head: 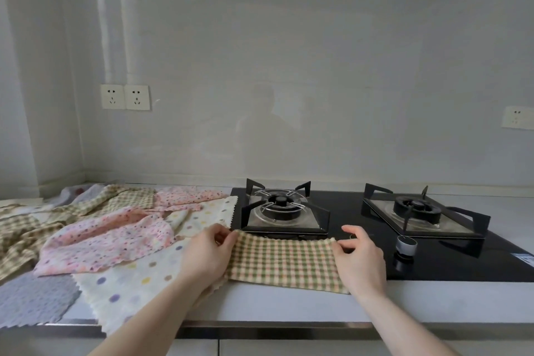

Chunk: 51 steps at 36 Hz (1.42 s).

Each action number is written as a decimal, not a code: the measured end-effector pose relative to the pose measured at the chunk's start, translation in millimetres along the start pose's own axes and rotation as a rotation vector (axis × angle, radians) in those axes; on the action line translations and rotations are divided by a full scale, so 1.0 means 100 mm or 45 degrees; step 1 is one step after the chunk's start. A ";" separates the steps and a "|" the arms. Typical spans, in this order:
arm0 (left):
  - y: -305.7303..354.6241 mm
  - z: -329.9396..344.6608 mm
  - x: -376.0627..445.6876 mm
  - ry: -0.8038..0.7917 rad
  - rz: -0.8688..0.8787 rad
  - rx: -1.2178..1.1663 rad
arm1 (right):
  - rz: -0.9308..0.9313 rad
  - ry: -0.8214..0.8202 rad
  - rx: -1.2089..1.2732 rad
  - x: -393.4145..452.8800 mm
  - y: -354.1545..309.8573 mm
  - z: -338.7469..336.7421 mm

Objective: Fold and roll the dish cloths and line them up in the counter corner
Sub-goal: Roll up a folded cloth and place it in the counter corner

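A person stands at a pale kitchen counter (pixel 289 302), seen from a head-worn camera looking down at two bare hands; between the hands lies a green-and-peach checked dish cloth (pixel 284 260), folded into a flat band at the counter's front edge, its far edge lapping onto the black glass hob (pixel 450 261); the left hand (pixel 206 254) pinches the cloth's far left corner between thumb and curled fingers; the right hand (pixel 359 259) holds the far right corner with thumb against the cloth, the index finger raised and loosely extended

The cloth looks thin, light and limp, with a slightly waffled weave and a zigzag-cut edge; it will likely sag and shift rather than hold a crease, so the corners and far edge, where the hands already are, seem the best places to grip for a fold or for starting a tight roll; the smooth counter and glass may let it slide

To the left, unfolded cloths lie overlapping: a cream polka-dot cloth (pixel 138 277), a pink speckled cloth (pixel 107 240), a grey textured cloth (pixel 34 298), more checked cloths (pixel 17 237) and another pink one further back (pixel 185 196); they reach toward the counter corner (pixel 78 185), where no rolled cloth can be seen

Two gas burners with black angular pan supports (pixel 281 209) (pixel 419 212) sit on the hob, with a round control knob (pixel 406 244) near the right hand; glossy white wall panels carry twin sockets (pixel 125 97)
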<state>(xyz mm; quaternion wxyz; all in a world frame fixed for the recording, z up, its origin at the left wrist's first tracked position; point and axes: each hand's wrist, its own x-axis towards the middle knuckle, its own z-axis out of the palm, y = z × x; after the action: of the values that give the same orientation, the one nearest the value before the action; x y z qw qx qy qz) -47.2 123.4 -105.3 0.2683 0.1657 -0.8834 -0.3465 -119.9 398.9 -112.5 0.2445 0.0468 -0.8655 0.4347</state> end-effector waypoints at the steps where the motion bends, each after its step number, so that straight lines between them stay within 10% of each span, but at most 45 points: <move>1: 0.00 0.01 0.01 0.004 0.000 0.013 | 0.005 0.002 -0.004 0.00 0.00 0.00; 16: 0.03 -0.01 -0.05 -0.196 0.045 0.238 | -0.162 -0.183 -0.559 -0.10 -0.10 0.05; 30: -0.03 -0.07 -0.07 -0.145 -0.034 -0.364 | -0.188 -0.245 -0.565 -0.11 -0.10 0.03; 51: -0.04 -0.07 -0.06 -0.117 -0.018 -0.198 | -0.124 -0.137 -0.080 -0.09 -0.07 -0.02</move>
<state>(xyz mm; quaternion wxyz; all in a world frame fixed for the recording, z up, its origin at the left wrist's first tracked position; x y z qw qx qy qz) -37.7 119.3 -105.7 0.2371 0.1345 -0.8640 -0.4233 -109.3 394.3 -110.4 0.2198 0.1044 -0.8874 0.3916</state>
